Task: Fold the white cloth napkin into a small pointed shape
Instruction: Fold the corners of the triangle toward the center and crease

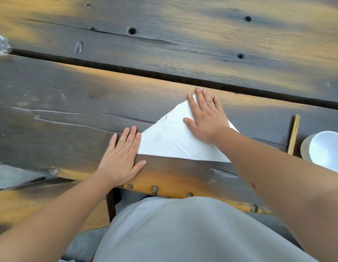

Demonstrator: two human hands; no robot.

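The white cloth napkin lies flat on the dark wooden table as a triangle, its point facing away from me and its long edge nearest me. My right hand lies flat on the upper part, with its fingertips at the far tip. Spread flat at the triangle's left corner is my left hand, mostly on the wood with its fingers along the cloth's left edge. Neither hand grips anything. My right forearm hides the right corner of the napkin.
A white bowl stands at the right edge, with a pair of wooden chopsticks just left of it. A dark gap runs between the table planks beyond the napkin. Something clear sits at far left. A bench lies below left.
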